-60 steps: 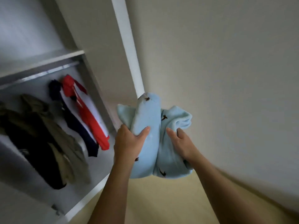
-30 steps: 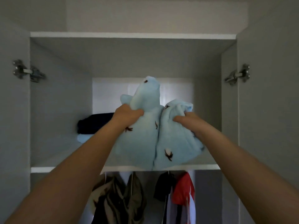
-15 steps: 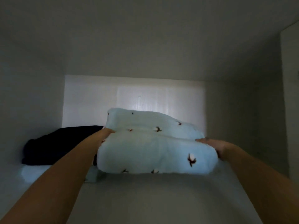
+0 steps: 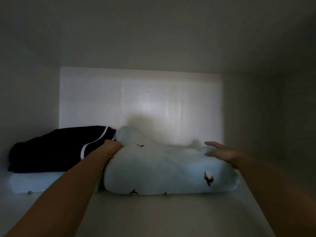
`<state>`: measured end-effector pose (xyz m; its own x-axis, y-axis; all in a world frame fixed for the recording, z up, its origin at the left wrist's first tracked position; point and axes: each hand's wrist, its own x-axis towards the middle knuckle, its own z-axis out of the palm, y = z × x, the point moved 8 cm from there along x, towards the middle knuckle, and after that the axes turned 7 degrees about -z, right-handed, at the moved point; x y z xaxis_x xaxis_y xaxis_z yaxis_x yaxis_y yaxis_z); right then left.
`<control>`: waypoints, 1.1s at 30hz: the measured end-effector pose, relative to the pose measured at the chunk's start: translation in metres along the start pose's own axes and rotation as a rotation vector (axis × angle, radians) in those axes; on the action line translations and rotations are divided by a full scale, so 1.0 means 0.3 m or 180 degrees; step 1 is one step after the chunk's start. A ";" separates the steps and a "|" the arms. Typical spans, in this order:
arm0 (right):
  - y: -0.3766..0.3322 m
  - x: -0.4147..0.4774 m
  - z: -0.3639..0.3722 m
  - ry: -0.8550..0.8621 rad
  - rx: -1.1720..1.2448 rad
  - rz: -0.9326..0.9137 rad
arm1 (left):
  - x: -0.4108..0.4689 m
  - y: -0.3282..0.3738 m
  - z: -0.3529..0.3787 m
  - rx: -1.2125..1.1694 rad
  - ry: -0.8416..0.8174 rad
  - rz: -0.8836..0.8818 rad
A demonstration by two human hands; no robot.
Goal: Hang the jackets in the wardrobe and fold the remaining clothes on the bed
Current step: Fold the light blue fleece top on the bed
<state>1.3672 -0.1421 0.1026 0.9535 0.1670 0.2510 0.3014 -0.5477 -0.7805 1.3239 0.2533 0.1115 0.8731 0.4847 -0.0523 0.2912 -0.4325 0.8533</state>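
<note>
head view: the light blue garment (image 4: 167, 170) is lying folded on the wardrobe shelf (image 4: 153, 212), its left end touching a dark garment (image 4: 56, 147) with a white stripe, which is sitting on another pale blue folded piece (image 4: 34, 183). the left hand (image 4: 113, 147) is gripping the light blue garment's left end with curled fingers. the right hand (image 4: 220, 152) is resting on its right top, fingers loose and spread.

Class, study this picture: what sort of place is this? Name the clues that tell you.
Probably a shelf compartment inside a wardrobe: a flat shelf with a pale back panel close behind it, and a folded light blue bundle lying on it beside a folded dark garment.
</note>
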 end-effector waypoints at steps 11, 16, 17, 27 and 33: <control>0.046 0.083 0.066 -0.0199 -0.0331 -0.0154 | 0.133 0.029 0.013 -0.0616 0.0149 -0.0005; 0.128 0.162 0.059 -0.0461 -0.0665 0.0870 | 0.200 0.069 0.071 -0.0402 -0.0387 0.0280; 0.125 0.197 0.057 -0.0447 -0.0961 0.0837 | 0.222 0.065 0.075 -0.0447 -0.0294 0.0241; -0.007 0.355 0.105 0.0354 0.0194 -0.0917 | 0.384 0.100 0.055 0.0936 0.0642 0.0307; 0.038 0.396 0.113 0.0380 -0.2105 0.0042 | 0.282 0.289 0.047 0.2379 0.1077 0.1102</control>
<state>1.4841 -0.1006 0.1041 0.9383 0.0859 0.3349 0.1856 -0.9424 -0.2783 1.4285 0.2460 0.1738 0.8318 0.3821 0.4027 0.3146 -0.9221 0.2253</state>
